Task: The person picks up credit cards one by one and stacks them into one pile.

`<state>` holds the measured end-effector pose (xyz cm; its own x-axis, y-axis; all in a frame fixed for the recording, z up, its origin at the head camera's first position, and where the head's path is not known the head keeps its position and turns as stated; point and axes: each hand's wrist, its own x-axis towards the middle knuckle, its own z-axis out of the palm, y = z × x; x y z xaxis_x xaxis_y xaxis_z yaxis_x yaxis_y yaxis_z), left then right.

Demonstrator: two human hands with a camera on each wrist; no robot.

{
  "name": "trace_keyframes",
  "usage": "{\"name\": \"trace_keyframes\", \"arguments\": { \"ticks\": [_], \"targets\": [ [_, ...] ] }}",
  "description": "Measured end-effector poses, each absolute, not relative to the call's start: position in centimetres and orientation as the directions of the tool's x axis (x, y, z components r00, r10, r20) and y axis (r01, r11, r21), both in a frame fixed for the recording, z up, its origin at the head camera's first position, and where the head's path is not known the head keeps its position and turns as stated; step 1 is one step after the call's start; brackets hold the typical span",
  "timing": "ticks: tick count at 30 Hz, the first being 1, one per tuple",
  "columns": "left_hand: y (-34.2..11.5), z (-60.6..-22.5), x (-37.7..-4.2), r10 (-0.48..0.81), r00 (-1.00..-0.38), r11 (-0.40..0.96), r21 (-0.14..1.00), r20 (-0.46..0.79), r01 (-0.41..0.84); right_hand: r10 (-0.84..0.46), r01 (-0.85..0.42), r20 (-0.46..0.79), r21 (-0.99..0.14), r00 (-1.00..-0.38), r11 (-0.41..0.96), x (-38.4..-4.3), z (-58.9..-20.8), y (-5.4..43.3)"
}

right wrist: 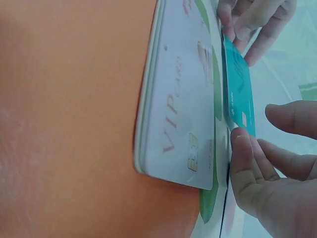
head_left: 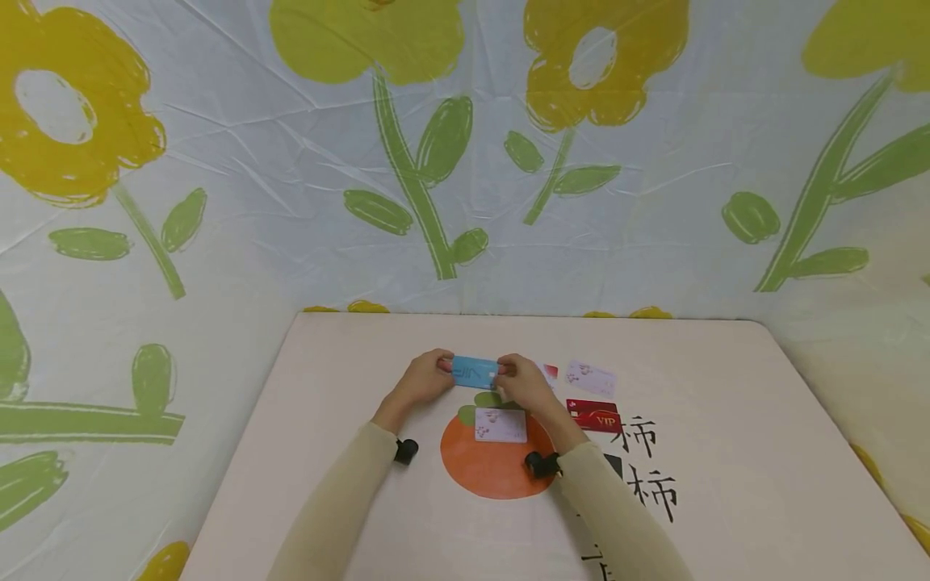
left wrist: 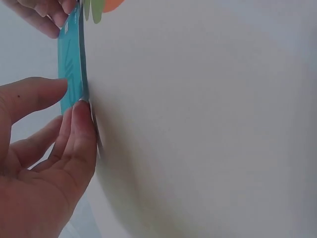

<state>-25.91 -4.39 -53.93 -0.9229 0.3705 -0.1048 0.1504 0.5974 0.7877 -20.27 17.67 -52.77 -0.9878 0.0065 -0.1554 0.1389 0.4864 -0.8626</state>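
Note:
Both hands hold a blue-teal card (head_left: 474,372) by its opposite ends, toward the far side of the table. My left hand (head_left: 427,377) grips the left end, and the left wrist view has its fingertips (left wrist: 84,113) at the card's edge. At the other end, my right hand (head_left: 525,382) pinches the card near its chip, one finger raised off it in the right wrist view. Nearer to me lies a neat stack of white VIP cards (right wrist: 183,104), also seen in the head view as a pale card (head_left: 500,425) on the printed orange fruit.
Right of the hands lie a pale card (head_left: 591,378), a red VIP card (head_left: 597,416) and a dark card (head_left: 614,466) partly behind the right sleeve. Another card with a red corner (head_left: 551,372) shows beside the right hand. A flowered cloth (head_left: 494,202) hangs behind the table.

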Motion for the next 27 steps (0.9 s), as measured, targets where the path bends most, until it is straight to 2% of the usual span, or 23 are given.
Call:
{"name": "trace_keyframes", "arguments": {
  "ticks": [13, 27],
  "targets": [
    [-4.6, -53.6, -24.5, 0.359, -0.93, 0.474, 0.874, -0.085, 0.103, 0.01, 0.17, -0.177, -0.929, -0.984, 0.33, -18.8, -51.8, 18.5],
    [-4.6, -52.3, -21.3, 0.447, -0.892, 0.371, 0.921, -0.064, 0.12, -0.036, 0.096, -0.11, -0.954, -0.993, 0.285, -15.4, -50.6, 20.1]
  ]
}}
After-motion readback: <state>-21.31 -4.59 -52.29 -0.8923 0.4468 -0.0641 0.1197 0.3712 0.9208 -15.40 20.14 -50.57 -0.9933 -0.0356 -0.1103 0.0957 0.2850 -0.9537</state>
